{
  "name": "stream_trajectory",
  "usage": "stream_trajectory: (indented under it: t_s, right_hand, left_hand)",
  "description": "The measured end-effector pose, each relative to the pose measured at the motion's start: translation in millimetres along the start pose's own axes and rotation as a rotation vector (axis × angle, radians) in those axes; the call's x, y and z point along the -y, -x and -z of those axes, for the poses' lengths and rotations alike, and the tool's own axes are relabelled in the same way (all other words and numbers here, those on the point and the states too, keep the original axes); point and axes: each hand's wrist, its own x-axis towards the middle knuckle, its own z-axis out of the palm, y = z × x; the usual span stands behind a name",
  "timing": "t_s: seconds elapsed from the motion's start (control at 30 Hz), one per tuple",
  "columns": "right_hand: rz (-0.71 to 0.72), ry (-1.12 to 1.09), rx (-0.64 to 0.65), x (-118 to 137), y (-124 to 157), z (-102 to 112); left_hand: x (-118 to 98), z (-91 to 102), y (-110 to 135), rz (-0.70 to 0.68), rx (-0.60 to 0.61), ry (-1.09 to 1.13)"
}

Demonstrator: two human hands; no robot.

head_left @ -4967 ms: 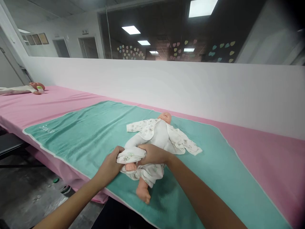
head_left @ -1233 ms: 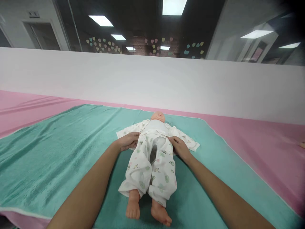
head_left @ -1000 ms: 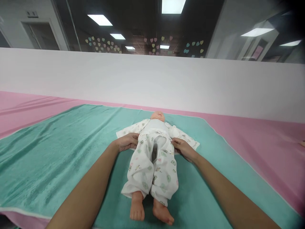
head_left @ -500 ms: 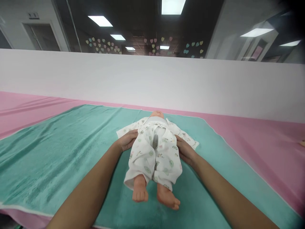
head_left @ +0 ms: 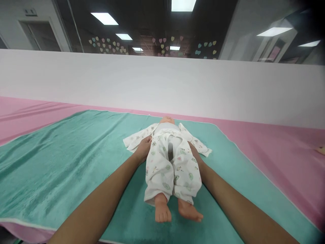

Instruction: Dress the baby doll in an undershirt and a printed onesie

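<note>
A baby doll (head_left: 166, 207) lies on its back, head away from me and bare feet towards me. It wears white printed trousers (head_left: 158, 173) with a slit at the crotch and a white printed top (head_left: 138, 137) spread wide at the sleeves. At the trousers' left edge near the waist, my left hand (head_left: 144, 148) is closed on the cloth, fingers curled. My right hand (head_left: 196, 157) presses against the opposite side of the trousers by the hip; its fingers are hidden behind the cloth.
Under the doll is a green blanket (head_left: 63, 162) over a pink cover (head_left: 274, 152). A white low wall (head_left: 157, 84) runs along the back, with dark glass above it. Part of another person's hand (head_left: 321, 150) shows at the far right edge.
The doll's legs and trousers have swung to the right. My left hand has moved right and slightly up, its fingers now curled at the waist. My right hand has shifted slightly.
</note>
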Motion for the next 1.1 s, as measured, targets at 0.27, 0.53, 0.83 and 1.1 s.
stream_trajectory:
  t_s: [0.27, 0.53, 0.83, 1.1]
  right_hand:
    - [-0.111, -0.144, 0.193, -7, -15, 12]
    - [0.065, 0.079, 0.159, -17, -20, 22]
    - [0.396, 0.351, 0.077, 3, -25, 10]
    - [0.151, 0.387, -0.023, -15, -68, -3]
  left_hand:
    - [-4, 6.8, -4, -0.025, 0.028, 0.04]
    - [-16, 20.1, -6, -0.144, 0.128, -0.158]
    - [-21, -0.4, -7, -0.43, 0.06, -0.776]
    - [-19, 0.1, -41, -0.387, -0.065, -1.382]
